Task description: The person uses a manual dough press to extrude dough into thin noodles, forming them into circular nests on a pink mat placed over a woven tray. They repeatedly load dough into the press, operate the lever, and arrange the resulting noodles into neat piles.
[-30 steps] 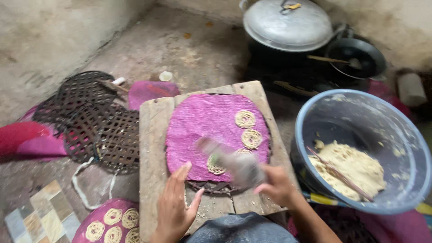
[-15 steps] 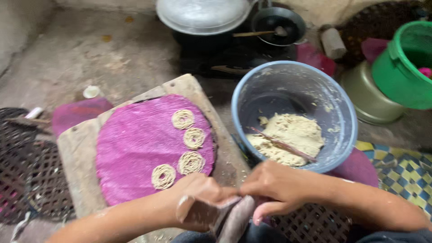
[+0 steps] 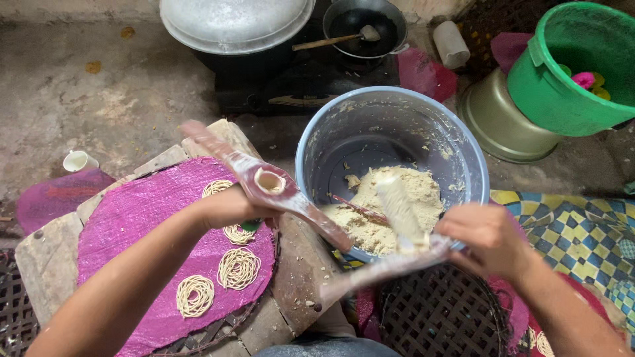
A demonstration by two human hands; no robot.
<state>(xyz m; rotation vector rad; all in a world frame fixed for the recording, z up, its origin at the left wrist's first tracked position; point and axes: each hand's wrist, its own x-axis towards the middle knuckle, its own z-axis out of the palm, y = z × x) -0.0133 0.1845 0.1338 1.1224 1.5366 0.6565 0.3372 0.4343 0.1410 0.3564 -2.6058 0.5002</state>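
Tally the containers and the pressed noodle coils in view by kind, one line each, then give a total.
Noodle coils on the purple mat: 4
Blue dough bowl: 1
Green bucket: 1
Lidded metal pot: 1
Black pan: 1
Small white cup: 1
Total: 9

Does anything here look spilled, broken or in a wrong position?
Nothing is broken. Only small mess: dough smears on the inner wall of the blue bowl, and crumbs lie on the wooden board beside the purple mat. The spirals lie neatly.
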